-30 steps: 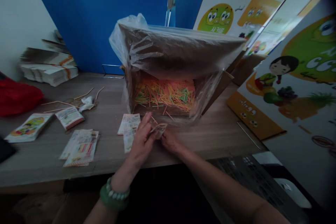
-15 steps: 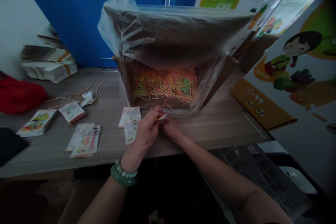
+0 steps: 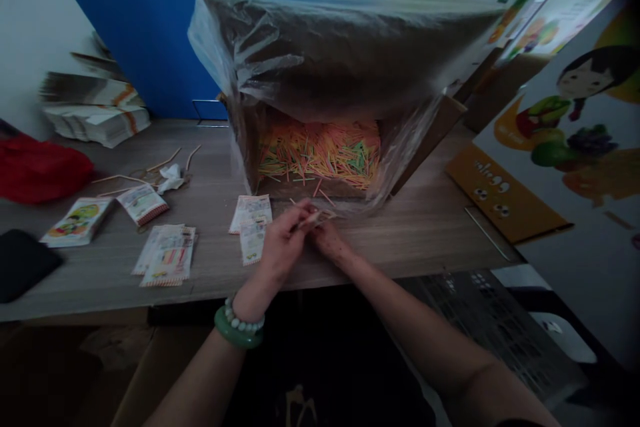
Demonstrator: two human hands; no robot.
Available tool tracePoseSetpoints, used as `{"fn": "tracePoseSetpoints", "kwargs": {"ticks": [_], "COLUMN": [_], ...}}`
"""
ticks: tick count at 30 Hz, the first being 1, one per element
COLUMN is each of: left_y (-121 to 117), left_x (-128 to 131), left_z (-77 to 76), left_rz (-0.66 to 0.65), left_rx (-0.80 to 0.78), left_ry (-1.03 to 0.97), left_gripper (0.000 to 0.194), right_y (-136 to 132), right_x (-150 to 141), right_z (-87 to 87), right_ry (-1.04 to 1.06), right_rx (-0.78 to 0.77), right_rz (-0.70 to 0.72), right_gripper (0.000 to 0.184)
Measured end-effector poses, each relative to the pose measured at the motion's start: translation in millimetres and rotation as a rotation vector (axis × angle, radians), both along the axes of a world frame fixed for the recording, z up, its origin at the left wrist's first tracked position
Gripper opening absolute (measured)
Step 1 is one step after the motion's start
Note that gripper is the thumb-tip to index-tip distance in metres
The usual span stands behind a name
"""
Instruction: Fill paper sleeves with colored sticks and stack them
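My left hand (image 3: 284, 239), with a green bangle and a beaded bracelet at its wrist, is closed on a small printed packet (image 3: 321, 215). My right hand (image 3: 331, 242) grips the same packet from below and to the right, its fingertips partly hidden. What looks like a gap shows along the packet's upper edge. A thin stick end pokes out by the left fingers. Just beyond the hands is a plastic-lined carton (image 3: 350, 53) lying with its opening towards me. Inside it lies a heap of thin coloured sticks (image 3: 320, 153), pink, orange, yellow and green.
Flat packets (image 3: 255, 230) lie left of my hands, with more packets (image 3: 170, 255) farther left. A printed box (image 3: 76, 221), a red bag (image 3: 43, 170) and a stack of folded cartons (image 3: 95, 121) stand at the left. Large printed cartons (image 3: 575, 140) are on the right.
The packet between my hands is turned and its upper edge now looks parted. Both hands stay close together before the carton. The whole view has shifted slightly.
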State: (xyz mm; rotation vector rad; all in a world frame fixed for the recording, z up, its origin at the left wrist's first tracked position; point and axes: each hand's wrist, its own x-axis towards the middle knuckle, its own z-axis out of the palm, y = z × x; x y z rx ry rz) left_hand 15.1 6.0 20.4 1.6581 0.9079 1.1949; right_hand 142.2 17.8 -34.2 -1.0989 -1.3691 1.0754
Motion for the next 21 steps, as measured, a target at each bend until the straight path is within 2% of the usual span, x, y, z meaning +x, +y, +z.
{"fn": "tracePoseSetpoints", "kwargs": {"ticks": [2,4,8,11,14,17,21], "left_y": [3,8,10,2,-7,-13,-14], "left_x": [-5,-12,-21,-21,-20,-22,-26], "left_z": [2.0,0.9,-9.0,-16.0,-18.7,-18.8,-18.4], "left_rz": [0.129,0.211,0.268,0.208,0.116,0.059,0.013], "left_rx": [-0.106,-0.214,-0.373,-0.471,-0.542,-0.575,-0.567], "left_ry": [-0.194,-0.353,-0.376,-0.34,-0.32,-0.298,-0.234], "left_gripper": [0.01,0.018,0.019,0.021,0.026,0.027,0.024], "right_y": [-3,-6,-13,-17,-20,-22,-25], "right_x": [3,7,17,22,24,22,19], "right_z": [-1.5,-2.6,0.8,5.2,6.8,5.6,-0.3], "right_ry": [0.046,0.15,0.241,0.177,0.208,0.224,0.103], "right_rx": [-0.009,-0.063,-0.089,-0.091,-0.113,-0.125,-0.099], "right_rz": [0.022,-0.024,-0.143,-0.141,-0.176,-0.166,-0.147], "right_gripper": [0.025,0.029,0.022,0.019,0.024,0.025,0.024]}}
